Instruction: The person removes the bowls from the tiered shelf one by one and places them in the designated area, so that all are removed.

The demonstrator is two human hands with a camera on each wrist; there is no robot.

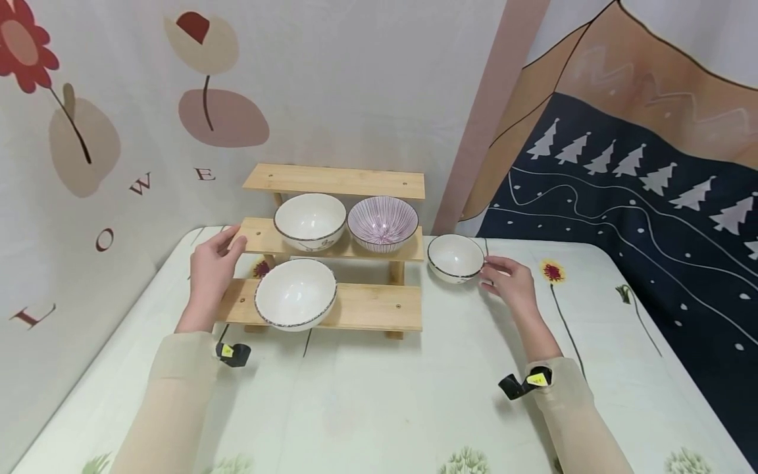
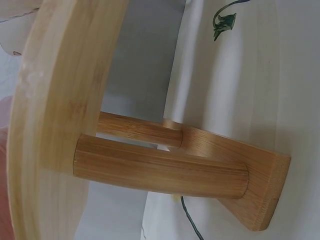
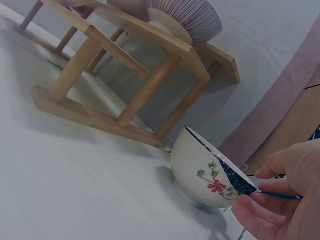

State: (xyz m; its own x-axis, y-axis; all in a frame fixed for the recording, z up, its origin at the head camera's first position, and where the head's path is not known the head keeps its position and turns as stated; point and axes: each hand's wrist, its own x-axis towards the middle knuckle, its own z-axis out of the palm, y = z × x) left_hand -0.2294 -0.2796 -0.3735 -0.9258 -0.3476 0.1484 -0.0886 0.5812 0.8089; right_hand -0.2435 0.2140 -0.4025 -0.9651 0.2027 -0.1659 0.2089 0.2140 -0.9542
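Note:
A three-tier wooden rack (image 1: 379, 306) stands on the table. My left hand (image 1: 212, 270) holds the left end of its middle board (image 2: 60, 115); only a sliver of that hand shows in the left wrist view. To the right of the rack, my right hand (image 1: 510, 283) pinches the rim of a small white bowl (image 1: 454, 255) with a dark edge. Painted flowers and a blue patch mark this bowl (image 3: 205, 175) in the right wrist view. The middle board bears a white bowl (image 1: 310, 220) and a purple-striped bowl (image 1: 383, 222). Another white bowl (image 1: 295, 294) sits on the lowest board.
The rack's top board (image 1: 337, 179) is close to the printed wall cloth (image 1: 355, 85). A pale flowered cloth (image 1: 379, 395) covers the table. At the right hangs a dark cloth with printed trees (image 1: 628, 191). Both wrists wear small black cameras (image 1: 233, 354).

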